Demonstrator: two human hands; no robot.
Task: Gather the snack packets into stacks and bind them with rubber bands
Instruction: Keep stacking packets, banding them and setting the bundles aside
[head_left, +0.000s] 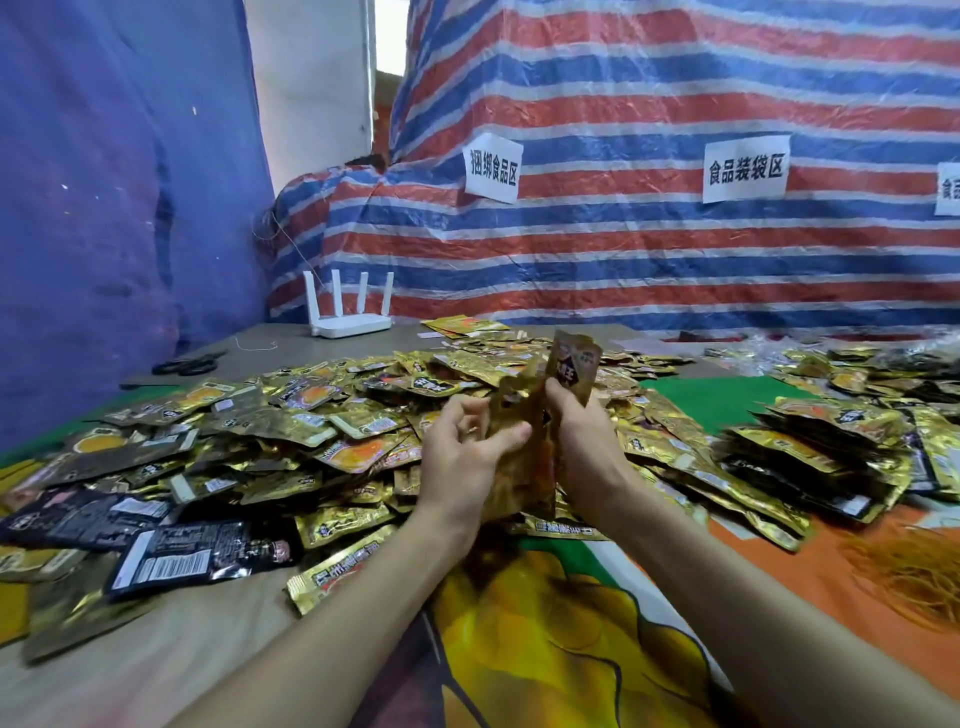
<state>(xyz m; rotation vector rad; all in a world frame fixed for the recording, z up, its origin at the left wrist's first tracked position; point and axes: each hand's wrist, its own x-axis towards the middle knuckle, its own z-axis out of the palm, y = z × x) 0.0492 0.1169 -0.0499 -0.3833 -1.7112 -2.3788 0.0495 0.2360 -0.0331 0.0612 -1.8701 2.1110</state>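
Striped tarpaulin (675, 260) is hung behind a cloth-covered table (545, 623), across which a heap of gold snack packets (291, 436) is spread. An upright stack of packets (524, 431) is gripped between the left hand (462, 457) and the right hand (582, 441), fingers curled round it, above the heap's near edge; a tangle of rubber bands (914, 577) is seen on the cloth at the right.

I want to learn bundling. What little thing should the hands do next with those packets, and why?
Probably tap the stack even. The left hand and right hand hold it upright, but one packet pokes up above the rest. Squared edges should let a rubber band from the pile on the right slip on neatly.
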